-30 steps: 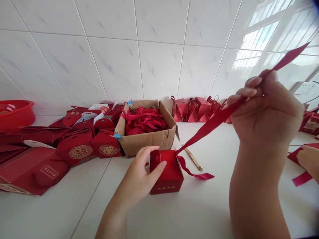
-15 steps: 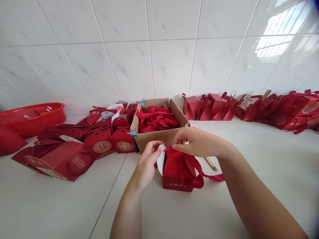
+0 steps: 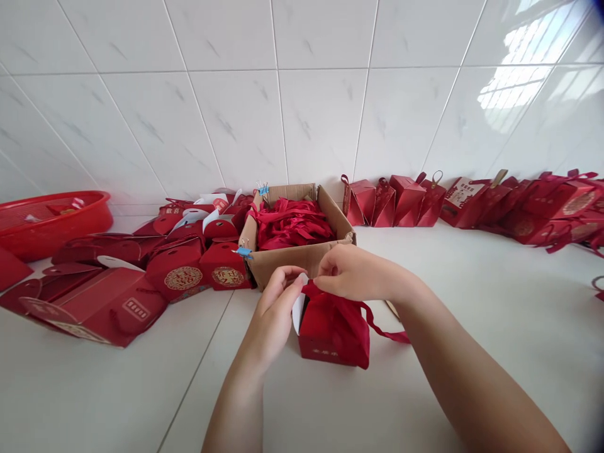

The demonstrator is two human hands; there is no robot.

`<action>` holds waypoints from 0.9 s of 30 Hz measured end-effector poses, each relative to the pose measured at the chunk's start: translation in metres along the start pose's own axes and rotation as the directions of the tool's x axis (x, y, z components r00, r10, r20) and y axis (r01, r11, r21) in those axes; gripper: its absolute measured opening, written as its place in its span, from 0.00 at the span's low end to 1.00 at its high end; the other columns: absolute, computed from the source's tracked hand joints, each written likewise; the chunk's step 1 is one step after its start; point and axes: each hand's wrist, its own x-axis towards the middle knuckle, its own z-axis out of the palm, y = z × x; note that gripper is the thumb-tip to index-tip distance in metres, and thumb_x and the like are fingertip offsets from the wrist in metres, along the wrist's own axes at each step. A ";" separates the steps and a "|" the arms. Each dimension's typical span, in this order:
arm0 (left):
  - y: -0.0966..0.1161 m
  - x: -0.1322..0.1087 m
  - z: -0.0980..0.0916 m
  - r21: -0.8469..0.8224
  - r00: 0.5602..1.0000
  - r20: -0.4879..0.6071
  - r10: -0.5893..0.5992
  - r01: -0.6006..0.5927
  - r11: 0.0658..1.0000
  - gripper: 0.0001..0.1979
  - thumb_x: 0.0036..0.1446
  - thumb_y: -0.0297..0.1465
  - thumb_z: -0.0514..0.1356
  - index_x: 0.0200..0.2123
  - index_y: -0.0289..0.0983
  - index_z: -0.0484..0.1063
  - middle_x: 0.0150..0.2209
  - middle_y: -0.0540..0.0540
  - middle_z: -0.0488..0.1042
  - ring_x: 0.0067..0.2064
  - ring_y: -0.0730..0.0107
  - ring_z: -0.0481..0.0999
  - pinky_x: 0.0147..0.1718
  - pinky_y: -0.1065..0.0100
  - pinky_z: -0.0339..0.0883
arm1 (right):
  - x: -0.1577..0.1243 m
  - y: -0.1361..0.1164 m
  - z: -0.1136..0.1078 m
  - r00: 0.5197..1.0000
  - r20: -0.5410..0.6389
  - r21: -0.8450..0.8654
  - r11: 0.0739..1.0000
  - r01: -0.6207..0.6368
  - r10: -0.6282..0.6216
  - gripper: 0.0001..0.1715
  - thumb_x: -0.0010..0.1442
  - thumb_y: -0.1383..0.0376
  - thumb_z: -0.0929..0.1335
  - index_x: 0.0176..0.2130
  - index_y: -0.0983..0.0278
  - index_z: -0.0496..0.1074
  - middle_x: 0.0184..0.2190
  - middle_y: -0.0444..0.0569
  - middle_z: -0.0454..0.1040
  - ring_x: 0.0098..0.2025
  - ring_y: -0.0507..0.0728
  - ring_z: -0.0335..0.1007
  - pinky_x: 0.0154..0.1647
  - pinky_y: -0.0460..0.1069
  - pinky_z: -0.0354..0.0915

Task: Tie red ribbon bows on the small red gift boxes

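A small red gift box (image 3: 321,336) with gold lettering stands on the white counter, its white-lined flap (image 3: 298,309) raised at the left. My left hand (image 3: 278,305) pinches that flap near its top. Above the box, my right hand (image 3: 346,274) is closed on a dark red ribbon (image 3: 352,327), its fingertips close to the flap. The ribbon hangs over the box's right side and trails out to the right beneath my wrist. The exact grip of the right fingertips is partly hidden.
Behind my hands a cardboard box (image 3: 297,258) holds a heap of red ribbons (image 3: 295,223). Several red gift boxes (image 3: 182,277) crowd the left, near a red plastic basin (image 3: 56,220). More red boxes (image 3: 408,201) line the tiled wall at right.
My right hand has come left and slightly lower with the ribbon, nearer the flap. The ribbon's loop at the right has drawn in over the box. The view has shifted slightly.
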 end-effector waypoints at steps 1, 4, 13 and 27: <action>0.000 0.000 0.001 -0.005 1.000 -0.006 0.012 -0.012 1.000 0.12 0.58 0.42 0.55 0.41 0.42 0.67 0.39 0.50 0.70 0.41 0.67 0.69 0.36 0.71 0.61 | 0.001 0.000 0.001 1.000 0.003 -0.008 1.000 -0.001 0.001 0.15 0.52 0.65 0.61 0.18 0.63 0.51 0.17 0.40 0.52 0.19 0.47 0.45 0.17 0.46 0.44; 0.000 0.001 0.002 -0.002 0.999 -0.017 0.035 -0.035 0.999 0.12 0.58 0.41 0.56 0.40 0.42 0.65 0.39 0.50 0.70 0.44 0.66 0.69 0.39 0.71 0.62 | 0.003 -0.001 0.005 1.000 -0.006 -0.036 0.999 -0.010 0.009 0.15 0.52 0.64 0.61 0.18 0.63 0.51 0.16 0.40 0.53 0.19 0.48 0.46 0.16 0.46 0.44; -0.004 0.004 -0.008 0.220 0.992 -0.101 0.072 -0.048 0.974 0.15 0.57 0.45 0.54 0.29 0.40 0.65 0.30 0.52 0.67 0.35 0.68 0.68 0.32 0.71 0.61 | 0.004 -0.001 0.002 0.999 -0.027 -0.051 0.998 0.039 -0.041 0.16 0.52 0.64 0.61 0.18 0.63 0.49 0.17 0.39 0.51 0.19 0.47 0.46 0.17 0.46 0.45; -0.009 0.012 -0.012 0.309 0.994 -0.015 0.104 -0.094 0.946 0.17 0.54 0.49 0.56 0.36 0.41 0.69 0.28 0.54 0.69 0.32 0.70 0.65 0.27 0.75 0.59 | 0.007 0.002 -0.005 0.991 -0.005 -0.096 0.986 0.136 -0.137 0.15 0.57 0.61 0.60 0.21 0.64 0.61 0.19 0.41 0.61 0.21 0.49 0.54 0.18 0.45 0.50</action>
